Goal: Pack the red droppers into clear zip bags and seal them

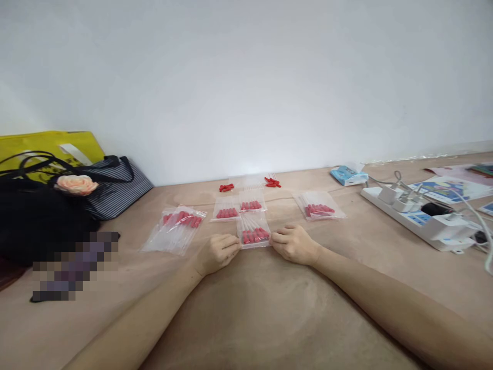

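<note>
A clear plastic bag [254, 234] holding several white sticks with red tips lies flat on the table before me. My left hand [219, 253] pinches its near left corner, and my right hand [290, 244] pinches the near right corner. Just beyond it lie two more bags of red-tipped sticks, a left bag [226, 209] and a middle bag [251, 203]. Farther back, two small piles of loose red pieces, a left pile [226, 188] and a right pile [273, 182], flank a clear bag [246, 181].
Bags of red-tipped sticks [175, 228] lie at left, others [320, 206] at right. A tissue pack [348, 175] and a power strip [408, 210] with plugs and cables stand right. A striped bag [119, 187], yellow bag [50, 146] and black bag [38, 221] fill the left. A wall closes the back.
</note>
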The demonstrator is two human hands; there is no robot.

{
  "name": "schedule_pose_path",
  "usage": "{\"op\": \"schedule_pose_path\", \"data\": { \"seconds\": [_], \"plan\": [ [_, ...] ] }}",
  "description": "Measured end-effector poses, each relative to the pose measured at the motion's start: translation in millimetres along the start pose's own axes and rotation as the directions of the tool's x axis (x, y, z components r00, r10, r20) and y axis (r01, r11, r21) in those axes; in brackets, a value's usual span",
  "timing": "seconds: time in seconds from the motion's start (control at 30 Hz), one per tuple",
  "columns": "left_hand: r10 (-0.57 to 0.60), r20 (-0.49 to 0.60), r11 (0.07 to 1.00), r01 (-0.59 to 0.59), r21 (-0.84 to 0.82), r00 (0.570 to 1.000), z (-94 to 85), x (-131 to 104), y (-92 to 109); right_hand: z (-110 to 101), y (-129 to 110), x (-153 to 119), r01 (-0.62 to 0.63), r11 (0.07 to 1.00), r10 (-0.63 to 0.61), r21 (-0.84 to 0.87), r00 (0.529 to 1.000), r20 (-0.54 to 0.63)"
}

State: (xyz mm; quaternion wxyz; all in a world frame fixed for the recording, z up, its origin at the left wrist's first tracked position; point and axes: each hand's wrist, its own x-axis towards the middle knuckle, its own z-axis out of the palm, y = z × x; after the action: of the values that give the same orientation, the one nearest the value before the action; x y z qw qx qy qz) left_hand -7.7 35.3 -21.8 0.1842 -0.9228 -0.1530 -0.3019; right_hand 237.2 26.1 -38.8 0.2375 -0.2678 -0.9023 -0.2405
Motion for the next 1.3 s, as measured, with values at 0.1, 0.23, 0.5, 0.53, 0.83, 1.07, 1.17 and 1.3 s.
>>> {"op": "schedule_pose_path", "data": {
  "seconds": [0.1, 0.23, 0.5, 0.53, 0.83, 1.07, 1.17, 1.3],
  "plan": [
    [-0.016, 0.010, 1.000, 0.016, -0.012, 1.000, 1.2, 1, 0, -1, -3, 5, -0.047, 0.998, 0.043, -0.044, 0.994, -0.097],
    [-0.024, 0.016, 0.999, 0.024, -0.021, 1.000, 3.0, 2, 1, 0, -16, 17, -0.043, 0.997, 0.032, -0.060, 0.984, -0.173],
    [-0.006, -0.023, 1.000, 0.005, -0.019, 1.000, 4.4, 4, 3, 15, -31, 39, 0.075, 0.993, -0.095, -0.087, 0.962, -0.255],
    [-0.005, -0.026, 1.000, 0.004, -0.019, 1.000, 4.2, 4, 3, 15, -31, 40, 0.077, 0.993, -0.098, -0.092, 0.962, -0.255],
    [-0.041, -0.055, 0.998, 0.039, -0.040, 0.998, -0.4, 5, 5, 8, -16, 31, 0.061, 0.986, -0.093, -0.155, 0.973, -0.212],
    [-0.069, -0.059, 0.994, 0.064, -0.085, 0.996, -0.7, 2, 4, 3, 5, 9, 0.044, 0.986, -0.063, -0.158, 0.991, -0.119],
    [-0.079, -0.050, 0.991, 0.073, -0.109, 0.996, -0.5, 2, 4, 2, 10, 3, 0.056, 0.988, -0.076, -0.145, 0.988, -0.137],
    [-0.093, -0.036, 0.986, 0.087, -0.140, 0.995, -0.5, 1, 3, -1, 13, 2, 0.043, 0.991, -0.065, -0.124, 0.982, -0.175]
  ]
}}
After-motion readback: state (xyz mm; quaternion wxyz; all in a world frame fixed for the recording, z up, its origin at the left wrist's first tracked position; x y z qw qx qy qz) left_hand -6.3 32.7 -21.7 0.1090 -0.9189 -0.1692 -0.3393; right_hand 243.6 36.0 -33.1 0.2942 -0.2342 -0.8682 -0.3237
